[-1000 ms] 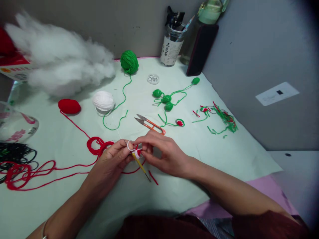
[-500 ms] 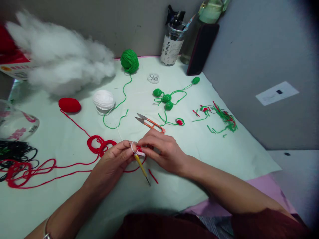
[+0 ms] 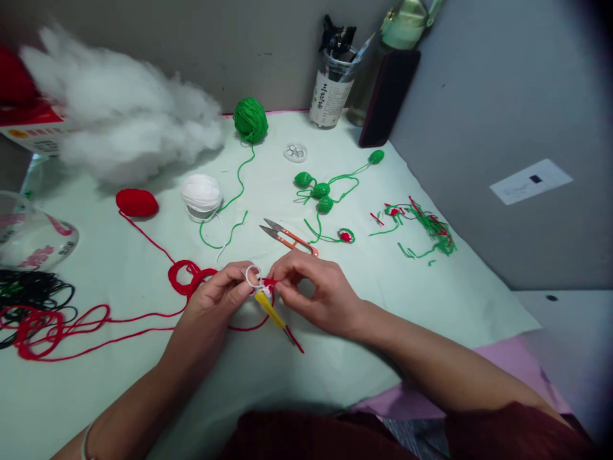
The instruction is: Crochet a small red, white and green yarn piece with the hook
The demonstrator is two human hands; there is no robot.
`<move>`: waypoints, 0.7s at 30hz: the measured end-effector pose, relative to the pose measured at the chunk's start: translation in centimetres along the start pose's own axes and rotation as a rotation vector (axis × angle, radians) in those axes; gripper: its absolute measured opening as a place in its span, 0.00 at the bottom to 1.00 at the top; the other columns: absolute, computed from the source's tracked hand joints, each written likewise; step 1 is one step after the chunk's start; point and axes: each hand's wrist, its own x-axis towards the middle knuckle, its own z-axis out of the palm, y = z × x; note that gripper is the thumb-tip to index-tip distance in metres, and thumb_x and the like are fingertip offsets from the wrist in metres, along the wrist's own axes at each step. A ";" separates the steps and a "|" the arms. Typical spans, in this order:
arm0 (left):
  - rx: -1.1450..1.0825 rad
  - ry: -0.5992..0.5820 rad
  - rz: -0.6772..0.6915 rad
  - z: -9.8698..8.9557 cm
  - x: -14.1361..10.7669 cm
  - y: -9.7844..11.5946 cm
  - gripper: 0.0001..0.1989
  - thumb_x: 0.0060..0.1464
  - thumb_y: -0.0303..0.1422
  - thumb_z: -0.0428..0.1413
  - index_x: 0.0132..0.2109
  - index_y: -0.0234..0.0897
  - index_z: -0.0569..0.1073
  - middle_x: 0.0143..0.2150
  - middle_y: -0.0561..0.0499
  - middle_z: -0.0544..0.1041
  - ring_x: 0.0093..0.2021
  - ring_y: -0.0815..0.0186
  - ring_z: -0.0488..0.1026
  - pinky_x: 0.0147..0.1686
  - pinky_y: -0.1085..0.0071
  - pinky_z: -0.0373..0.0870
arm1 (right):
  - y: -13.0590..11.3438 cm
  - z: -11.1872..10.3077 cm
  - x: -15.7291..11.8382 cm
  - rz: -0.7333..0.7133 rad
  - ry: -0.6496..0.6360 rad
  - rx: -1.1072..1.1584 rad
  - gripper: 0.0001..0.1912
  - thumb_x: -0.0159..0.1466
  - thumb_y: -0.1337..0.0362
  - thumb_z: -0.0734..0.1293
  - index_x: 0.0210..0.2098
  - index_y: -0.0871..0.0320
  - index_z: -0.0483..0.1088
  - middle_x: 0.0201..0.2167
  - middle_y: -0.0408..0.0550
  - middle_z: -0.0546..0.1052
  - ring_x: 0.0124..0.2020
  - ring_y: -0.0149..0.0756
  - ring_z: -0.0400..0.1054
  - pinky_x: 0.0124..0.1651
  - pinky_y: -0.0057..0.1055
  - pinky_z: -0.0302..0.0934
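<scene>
Left hand (image 3: 215, 299): thumb and forefinger pinched on a small red and white yarn piece (image 3: 267, 291), which sits just past their tips, between the two hands. A white loop (image 3: 247, 276) stands up at those tips. A hook with a yellow handle (image 3: 271, 310) slants from the piece toward the wearer; its working end is too small to make out.

Right hand (image 3: 322, 295): thumb and forefinger together, apparently nipping a red strand (image 3: 270, 281) that runs sideways from the piece. Other fingers curled.

Change noted: half a second ago the right fingertips were against the piece; now they stand a little off it, with the red strand bridging the gap. White yarn (image 3: 220, 257) beyond the left fingertips ran nearly straight; it now curls slackly toward the white ball (image 3: 202, 193), farther out from the same hand. The yellow handle shows more fully.

Reading: the red strand is probably being drawn clear of the stitches, and the slack leaves the white loop under little pull, so the left pinch likely does the steadying.

Nearby: scissors (image 3: 288, 239) just beyond the right hand; a red scrap (image 3: 297, 342) nearer the wearer, close to the handle's end.
</scene>
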 end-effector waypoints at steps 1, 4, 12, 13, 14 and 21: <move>0.001 -0.021 0.005 0.0 0.0 0.0 0.07 0.56 0.39 0.70 0.36 0.42 0.83 0.45 0.51 0.80 0.49 0.61 0.74 0.52 0.71 0.69 | -0.1 0.0 0.0 0.037 0.001 0.031 0.03 0.69 0.68 0.66 0.37 0.55 0.70 0.34 0.43 0.77 0.30 0.28 0.69 0.34 0.28 0.67; -0.009 -0.072 0.018 0.0 0.1 -0.1 0.05 0.59 0.37 0.68 0.36 0.43 0.83 0.40 0.53 0.79 0.44 0.63 0.74 0.50 0.72 0.69 | -0.2 -0.1 0.2 0.068 0.004 0.094 0.03 0.69 0.68 0.67 0.41 0.55 0.73 0.37 0.44 0.79 0.31 0.27 0.70 0.35 0.27 0.68; -0.052 -0.114 -0.028 -0.3 0.1 -0.3 0.05 0.59 0.37 0.68 0.38 0.43 0.82 0.40 0.53 0.82 0.44 0.63 0.76 0.49 0.71 0.69 | 0.2 -0.1 0.1 -0.040 -0.060 0.029 0.10 0.70 0.69 0.67 0.49 0.55 0.76 0.36 0.44 0.77 0.32 0.28 0.71 0.37 0.28 0.69; -0.054 -0.110 -0.036 -0.3 0.1 -0.3 0.05 0.59 0.37 0.68 0.37 0.43 0.82 0.39 0.53 0.82 0.43 0.64 0.75 0.48 0.72 0.69 | 0.3 -0.1 0.1 -0.060 -0.054 0.004 0.09 0.71 0.68 0.67 0.50 0.55 0.75 0.36 0.44 0.77 0.32 0.29 0.71 0.37 0.28 0.69; -0.054 -0.109 -0.043 -0.3 0.1 -0.4 0.06 0.58 0.38 0.68 0.37 0.42 0.82 0.39 0.53 0.82 0.42 0.64 0.75 0.47 0.72 0.70 | 0.4 0.0 0.1 -0.081 -0.043 -0.024 0.09 0.71 0.68 0.67 0.50 0.55 0.75 0.36 0.44 0.77 0.33 0.29 0.71 0.37 0.29 0.69; -0.048 -0.143 -0.064 -0.5 0.3 -0.9 0.07 0.59 0.39 0.68 0.39 0.43 0.83 0.38 0.54 0.81 0.42 0.66 0.75 0.47 0.73 0.69 | 0.7 -0.1 0.0 -0.133 -0.034 -0.055 0.06 0.71 0.68 0.68 0.47 0.55 0.74 0.42 0.48 0.76 0.34 0.29 0.69 0.38 0.29 0.70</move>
